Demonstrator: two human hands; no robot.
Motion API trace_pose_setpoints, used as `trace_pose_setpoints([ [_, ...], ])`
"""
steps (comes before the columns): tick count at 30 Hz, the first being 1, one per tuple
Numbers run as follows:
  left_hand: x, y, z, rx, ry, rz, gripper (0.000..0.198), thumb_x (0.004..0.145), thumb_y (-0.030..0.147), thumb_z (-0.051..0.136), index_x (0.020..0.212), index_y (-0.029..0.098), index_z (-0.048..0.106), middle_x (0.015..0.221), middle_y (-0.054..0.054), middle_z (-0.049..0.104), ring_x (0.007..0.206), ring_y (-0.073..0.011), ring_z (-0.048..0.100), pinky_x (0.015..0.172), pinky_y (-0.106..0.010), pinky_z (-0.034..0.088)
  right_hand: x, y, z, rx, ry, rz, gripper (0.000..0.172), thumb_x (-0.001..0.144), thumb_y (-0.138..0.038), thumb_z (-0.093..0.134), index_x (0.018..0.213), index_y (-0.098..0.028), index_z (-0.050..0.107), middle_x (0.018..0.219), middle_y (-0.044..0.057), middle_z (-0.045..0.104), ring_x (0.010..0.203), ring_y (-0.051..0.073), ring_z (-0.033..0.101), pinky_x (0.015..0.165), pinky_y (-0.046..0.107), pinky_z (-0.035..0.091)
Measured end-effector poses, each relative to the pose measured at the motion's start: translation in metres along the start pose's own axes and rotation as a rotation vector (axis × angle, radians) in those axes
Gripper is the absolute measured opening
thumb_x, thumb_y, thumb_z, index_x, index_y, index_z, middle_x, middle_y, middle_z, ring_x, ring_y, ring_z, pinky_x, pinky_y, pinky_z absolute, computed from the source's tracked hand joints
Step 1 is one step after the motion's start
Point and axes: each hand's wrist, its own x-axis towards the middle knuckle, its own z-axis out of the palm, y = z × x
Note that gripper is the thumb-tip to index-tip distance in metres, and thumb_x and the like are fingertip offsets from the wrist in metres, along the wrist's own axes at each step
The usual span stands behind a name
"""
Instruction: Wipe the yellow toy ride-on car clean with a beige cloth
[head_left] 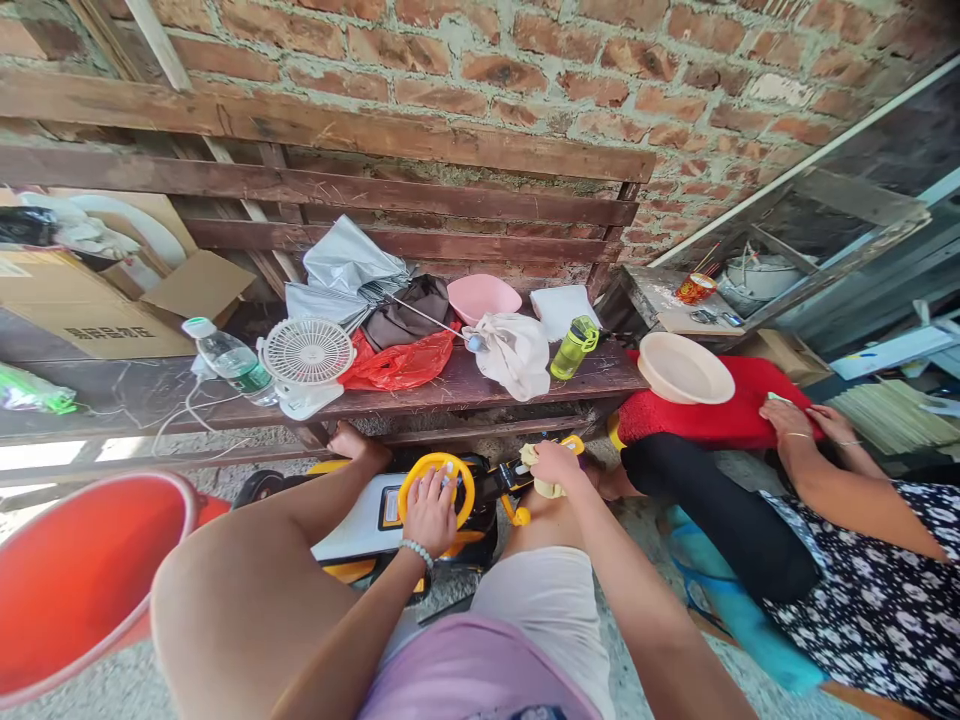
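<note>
Between your bare legs, the white, yellow and black plastic ride-on toy (351, 528) is partly hidden by your limbs. Your left hand (431, 512) rests on its round yellow steering wheel (469, 490), fingers slightly spread; your right hand (553, 466) grips a bunched pale yellow cloth (550, 489) over its black arm, fingertips hard to make out. Leftward, the frame cuts off a big red plastic tub (90, 560).

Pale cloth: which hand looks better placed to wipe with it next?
Probably the right hand: it grips the cloth, while the left hand rests on the yellow steering wheel.
</note>
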Motion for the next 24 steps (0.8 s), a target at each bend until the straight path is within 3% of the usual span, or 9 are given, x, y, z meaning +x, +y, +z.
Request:
trace_pose_setpoints([
  [5,0.001,0.001,-0.001,0.028,-0.005,-0.002,0.053,0.089,0.018,0.052,0.14,0.019,0.067,0.158,-0.013,0.055,0.149,-0.0358,0.047,0.123,-0.058,0.034,-0.019,-0.02,0.016,0.085,0.081,-0.117,0.029,0.085,-0.021,0.067,0.112,-0.016,0.075,0.123,0.015,0.073,0.11,0.027,0.071,0.089,0.03,0.05],
  [11,0.001,0.0,-0.001,0.027,-0.007,-0.003,0.054,0.088,0.017,0.05,0.14,0.02,0.067,0.158,-0.013,0.056,0.149,-0.0352,0.046,0.123,-0.056,0.033,-0.031,0.006,0.037,0.294,0.151,-0.167,0.031,0.092,-0.025,0.062,0.122,-0.023,0.07,0.15,0.006,0.059,0.125,0.021,0.064,0.1,0.026,0.046],
  [19,0.0,0.0,-0.004,0.037,-0.009,0.014,0.053,0.089,0.017,0.051,0.139,0.02,0.067,0.158,-0.011,0.055,0.149,-0.0355,0.046,0.123,-0.056,0.035,-0.006,0.013,0.03,0.275,0.1,-0.056,0.026,0.098,-0.038,0.061,0.118,-0.024,0.069,0.13,0.008,0.071,0.112,0.022,0.069,0.086,0.025,0.045],
  [24,-0.001,-0.001,-0.002,0.017,-0.007,0.021,0.055,0.088,0.018,0.053,0.142,0.02,0.066,0.159,-0.013,0.054,0.151,-0.0359,0.043,0.124,-0.057,0.033,0.006,0.05,0.025,0.231,0.147,0.117,0.03,0.102,-0.038,0.054,0.122,-0.021,0.068,0.134,0.01,0.07,0.116,0.022,0.069,0.084,0.024,0.045],
])
